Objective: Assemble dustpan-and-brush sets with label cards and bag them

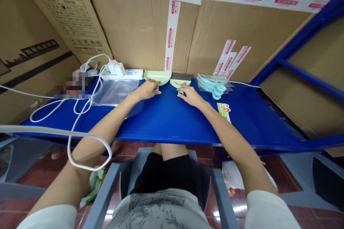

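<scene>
A pale green dustpan (pixel 158 75) lies at the back of the blue table, against the cardboard. My left hand (pixel 146 90) is closed over its handle, with the thumb pointing right. Just right of it is a small pale green brush (pixel 180 78) with dark bristles toward the cardboard. The fingers of my right hand (pixel 191 94) are on the brush's handle, whose looped end shows beneath them. Both tools rest on the tabletop, a small gap between them. Nearest my right hand lie light blue plastic items (pixel 211 85) in clear wrapping; their exact kind is unclear.
A white power strip (pixel 135 74) with plugs and looping white cables (pixel 90 102) occupies the left. Clear plastic bags (pixel 115 92) lie beside it. A colourful card (pixel 223 110) is near my right forearm. Cardboard (pixel 142 28) walls the back, and a blue metal frame (pixel 309 78) stands right.
</scene>
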A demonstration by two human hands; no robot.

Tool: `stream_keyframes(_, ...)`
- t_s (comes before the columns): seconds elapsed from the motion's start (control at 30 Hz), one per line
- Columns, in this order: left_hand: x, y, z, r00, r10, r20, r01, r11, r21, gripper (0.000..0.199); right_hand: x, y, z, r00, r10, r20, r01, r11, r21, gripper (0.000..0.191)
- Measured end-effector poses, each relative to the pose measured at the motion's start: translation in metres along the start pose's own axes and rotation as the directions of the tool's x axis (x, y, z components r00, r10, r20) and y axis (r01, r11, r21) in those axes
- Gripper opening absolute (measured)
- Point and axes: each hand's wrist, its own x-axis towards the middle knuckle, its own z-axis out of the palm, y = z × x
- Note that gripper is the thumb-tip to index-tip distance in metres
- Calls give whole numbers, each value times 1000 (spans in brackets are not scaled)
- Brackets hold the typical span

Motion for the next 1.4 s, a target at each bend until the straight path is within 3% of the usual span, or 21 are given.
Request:
stream_keyframes(0.13,0,-4,-1,1000,-11,12,11,1000,6,65,-1,-7,-5,999,26,31,-26,1000,13,42)
stream_keyframes(0.2,0,-5,0,1000,-8,5,8,1000,14,65,-4,-12,-9,998,63,28,-63,998,-9,53)
stream_keyframes(0.33,0,-4,1,1000,-23,-4,23,1000,4,66,-9,-21,-16,963,264,-58,-268,959,-90,89)
stream_keyframes(0.43,-1,-2,-1,1000,-25,-9,25,1000,-3,67,-11,-22,-17,928,373,-18,-373,926,-56,94)
stream_keyframes(0.6,-1,-2,-2,999,-39,-9,38,999,-22,68,-12,-18,-16,955,291,52,-291,957,-6,67)
stream_keyframes(0.87,-3,-2,2,998,-47,-42,46,999,-14,65,-12,-25,-16,986,150,78,-138,980,-142,54)
stream_keyframes(1.07,-4,2,0,997,-55,-47,55,998,-11,63,-12,-24,-20,988,132,74,-116,976,-185,40)
stream_keyframes(1.2,-5,5,-3,997,-67,-39,66,998,-22,63,-13,-18,-21,992,99,81,-86,984,-154,40)
stream_keyframes(1.4,-5,7,-2,997,-57,-52,57,998,-2,59,-6,-10,-17,993,-46,107,69,972,-225,47)
